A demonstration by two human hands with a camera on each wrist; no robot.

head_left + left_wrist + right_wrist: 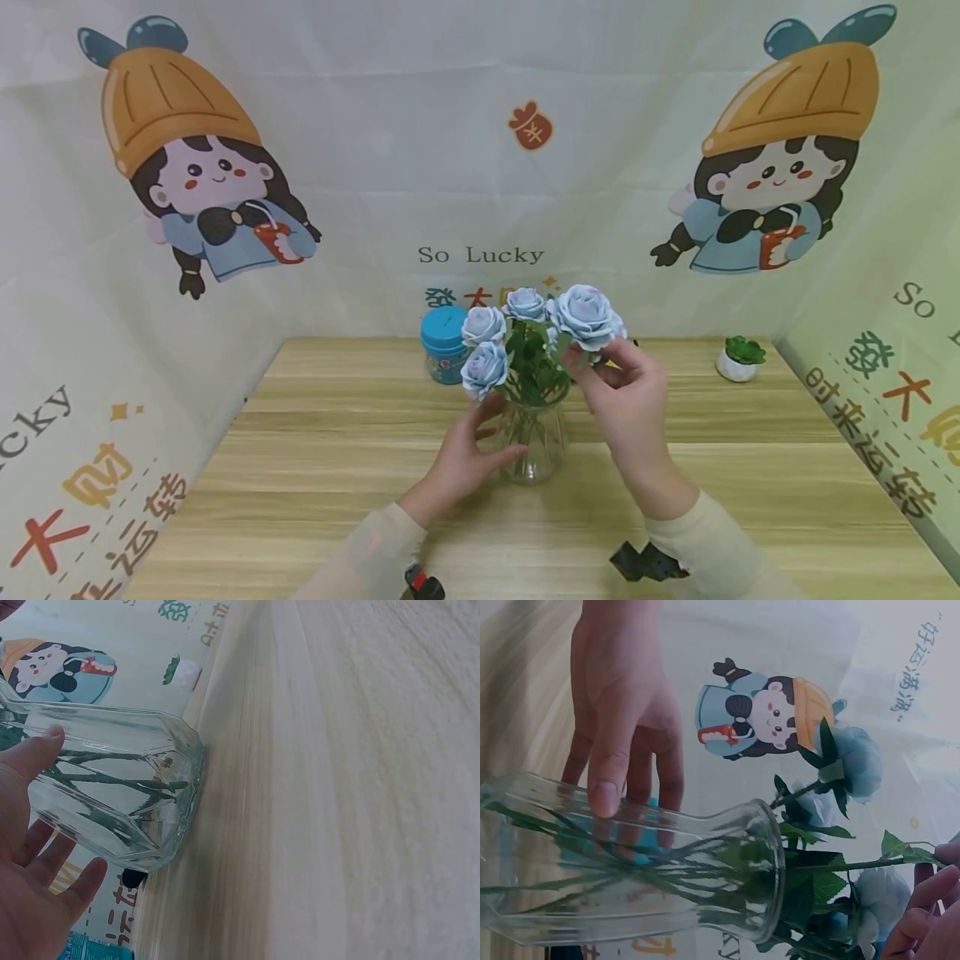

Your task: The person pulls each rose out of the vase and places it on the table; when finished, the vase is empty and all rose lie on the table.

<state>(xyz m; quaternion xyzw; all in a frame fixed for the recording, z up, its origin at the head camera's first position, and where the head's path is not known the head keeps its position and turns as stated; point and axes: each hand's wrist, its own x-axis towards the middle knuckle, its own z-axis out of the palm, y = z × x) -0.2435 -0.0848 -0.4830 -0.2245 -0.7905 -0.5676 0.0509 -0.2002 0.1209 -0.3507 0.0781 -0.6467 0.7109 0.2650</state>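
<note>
A clear glass vase (534, 454) stands upright on the wooden table, holding several pale blue artificial roses with green leaves. My left hand (461, 454) is around its left side, thumb across the near glass and fingers spread toward the back. In the left wrist view the thumb (41, 754) overlaps the vase wall (112, 720). Just under a large blue rose (585, 315), my right hand (633, 400) pinches the stem with bent fingers. The right wrist view shows that green stem (855, 865) running from the vase's mouth to the fingertips (934, 877). Other stems cross inside the glass.
Behind the vase to the left sits a blue-lidded jar (442, 346). A small succulent in a white pot (738, 360) stands at the table's back right. Printed cloth walls (480, 167) enclose the table (315, 450) at the back and both sides.
</note>
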